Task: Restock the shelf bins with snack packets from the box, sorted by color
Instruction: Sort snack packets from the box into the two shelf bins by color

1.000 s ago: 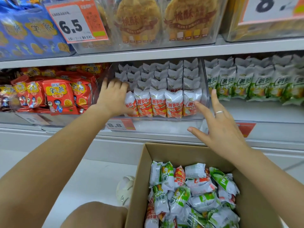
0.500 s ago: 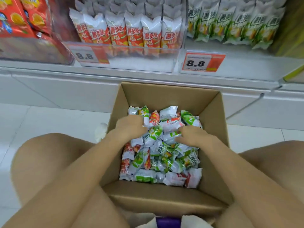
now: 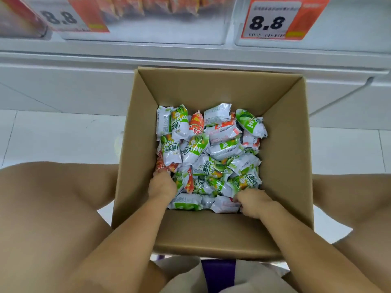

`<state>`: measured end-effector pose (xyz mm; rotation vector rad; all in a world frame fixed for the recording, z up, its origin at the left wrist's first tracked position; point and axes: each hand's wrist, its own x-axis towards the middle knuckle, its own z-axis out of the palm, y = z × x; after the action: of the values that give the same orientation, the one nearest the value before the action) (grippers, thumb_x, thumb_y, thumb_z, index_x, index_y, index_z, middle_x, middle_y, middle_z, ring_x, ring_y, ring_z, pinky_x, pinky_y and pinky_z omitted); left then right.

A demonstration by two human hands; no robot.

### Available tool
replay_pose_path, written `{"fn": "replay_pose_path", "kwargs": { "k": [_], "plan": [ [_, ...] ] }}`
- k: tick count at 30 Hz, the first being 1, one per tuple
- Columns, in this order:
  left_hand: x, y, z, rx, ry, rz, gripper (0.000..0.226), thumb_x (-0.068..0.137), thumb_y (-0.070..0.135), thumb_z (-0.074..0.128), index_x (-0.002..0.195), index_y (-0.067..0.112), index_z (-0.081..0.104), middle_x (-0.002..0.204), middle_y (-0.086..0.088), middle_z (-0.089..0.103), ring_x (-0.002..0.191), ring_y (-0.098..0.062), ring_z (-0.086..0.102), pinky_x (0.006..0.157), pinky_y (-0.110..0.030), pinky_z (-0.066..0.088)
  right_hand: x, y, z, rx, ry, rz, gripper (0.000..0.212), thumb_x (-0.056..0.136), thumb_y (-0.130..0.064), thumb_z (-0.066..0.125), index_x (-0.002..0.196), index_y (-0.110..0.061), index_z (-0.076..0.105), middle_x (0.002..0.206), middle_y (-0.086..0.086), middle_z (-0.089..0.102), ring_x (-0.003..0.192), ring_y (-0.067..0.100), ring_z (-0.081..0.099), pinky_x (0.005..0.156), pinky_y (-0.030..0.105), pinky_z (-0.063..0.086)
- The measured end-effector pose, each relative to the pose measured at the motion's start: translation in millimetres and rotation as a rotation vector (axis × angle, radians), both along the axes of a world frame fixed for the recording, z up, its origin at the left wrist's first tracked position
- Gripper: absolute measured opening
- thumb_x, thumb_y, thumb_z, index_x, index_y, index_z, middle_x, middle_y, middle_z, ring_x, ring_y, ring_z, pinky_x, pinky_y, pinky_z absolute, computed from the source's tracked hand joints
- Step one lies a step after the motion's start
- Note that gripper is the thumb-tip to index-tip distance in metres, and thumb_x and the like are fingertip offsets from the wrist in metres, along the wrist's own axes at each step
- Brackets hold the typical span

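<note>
Inside one box point(image 3: 211, 87), two hands point(image 3: 162, 186) dig among mixed packets point(image 3: 211, 153).

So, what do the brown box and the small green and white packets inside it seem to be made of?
The brown open-topped box looks like matte corrugated cardboard: dull walls, folded flaps. The small green and white packets look like glossy printed plastic film, probably foil-lined: they crinkle and shine.
</note>
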<state>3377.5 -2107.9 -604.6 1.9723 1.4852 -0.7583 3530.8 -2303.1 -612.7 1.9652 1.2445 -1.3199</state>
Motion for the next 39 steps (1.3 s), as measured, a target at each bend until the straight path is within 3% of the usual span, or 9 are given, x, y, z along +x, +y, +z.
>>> {"fn": "replay_pose_path", "kwargs": {
  "k": [6,12,15,19,22,26,31,35,39],
  "plan": [
    [4.4,-4.7,-0.7,0.063,-0.013,-0.061,0.026,0.094,0.017,0.044,0.111,0.015,0.062,0.112,-0.009,0.064,0.102,-0.031,0.060,0.078,-0.034,0.048,-32.8,25.5,-20.0,0.130,0.107,0.534,0.065,0.098,0.002,0.034,0.154,-0.015,0.006,0.161,0.012,0.005,0.129,0.034,0.045,0.088,0.043,0.046],
    [6.3,-19.2,8.2,0.131,-0.134,-0.082,0.022,0.091,0.014,0.047,0.102,0.022,0.065,0.105,-0.001,0.066,0.094,-0.026,0.062,0.068,-0.029,0.043,-48.8,41.2,-37.8,0.136,0.081,0.652,0.037,0.095,0.007,0.039,0.130,0.009,0.047,0.135,0.025,0.046,0.106,0.038,0.060,0.069,0.042,0.048],
    [10.3,-24.6,1.6,-0.056,-0.304,-0.040,0.023,0.085,0.007,0.053,0.095,0.025,0.063,0.102,0.002,0.065,0.091,-0.022,0.063,0.073,-0.029,0.049,-36.3,46.0,-21.0,0.208,0.116,0.423,0.024,0.089,0.002,0.052,0.110,-0.001,0.064,0.116,0.016,0.059,0.100,0.033,0.062,0.070,0.037,0.046],
    [16.3,-43.6,-4.7,-0.574,-0.292,-0.174,0.072,0.072,0.008,0.073,0.135,0.021,0.041,0.119,0.000,0.055,0.106,-0.019,0.056,0.081,-0.030,0.050,-2.4,59.1,10.1,0.372,0.192,-0.439,0.010,0.091,-0.019,0.061,0.091,-0.021,0.070,0.094,0.001,0.067,0.086,0.018,0.064,0.068,0.023,0.045],
    [20.1,-55.2,-1.7,-0.451,-0.459,-0.094,0.103,0.062,0.033,0.084,0.145,0.024,0.024,0.129,0.003,0.052,0.116,-0.018,0.053,0.094,-0.037,0.048,15.3,63.4,36.6,0.367,0.432,-1.085,0.002,0.090,-0.015,0.065,0.089,-0.013,0.066,0.070,0.005,0.063,0.058,0.014,0.060,0.051,0.021,0.048],
    [29.1,-50.2,12.1,-0.111,-0.547,-0.161,0.077,0.070,0.035,0.079,0.133,0.023,0.036,0.119,0.000,0.057,0.103,-0.022,0.058,0.081,-0.034,0.050,18.4,49.2,47.6,0.359,0.620,-1.610,0.014,0.088,-0.017,0.068,0.096,-0.005,0.066,0.070,0.004,0.063,0.051,0.010,0.055,0.048,0.019,0.048],
    [38.6,-27.3,39.8,-0.438,-0.715,0.517,0.041,0.072,0.025,0.075,0.108,0.018,0.056,0.094,-0.003,0.064,0.078,-0.017,0.062,0.061,-0.025,0.048,45.4,70.6,19.4,0.692,0.104,-1.421,0.040,0.095,-0.020,0.057,0.134,-0.011,0.051,0.118,0.010,0.062,0.092,0.025,0.063,0.081,0.041,0.054],
    [37.6,-5.0,59.9,-0.688,-0.780,0.786,0.036,0.074,0.020,0.068,0.107,0.008,0.059,0.072,-0.002,0.066,0.059,-0.015,0.063,0.053,-0.022,0.048,64.3,100.7,6.7,0.700,-0.056,-1.134,0.070,0.090,-0.027,0.064,0.149,-0.013,0.027,0.135,0.010,0.054,0.119,0.032,0.054,0.087,0.038,0.045],
    [33.6,5.8,76.3,-0.813,-0.824,0.879,0.020,0.082,0.015,0.060,0.101,0.010,0.064,0.077,-0.003,0.069,0.067,-0.016,0.064,0.067,-0.027,0.050,69.6,115.7,-2.7,0.668,-0.132,-1.046,0.051,0.088,-0.026,0.068,0.134,-0.008,0.052,0.124,0.016,0.061,0.113,0.032,0.057,0.089,0.037,0.045]
  ]
}}
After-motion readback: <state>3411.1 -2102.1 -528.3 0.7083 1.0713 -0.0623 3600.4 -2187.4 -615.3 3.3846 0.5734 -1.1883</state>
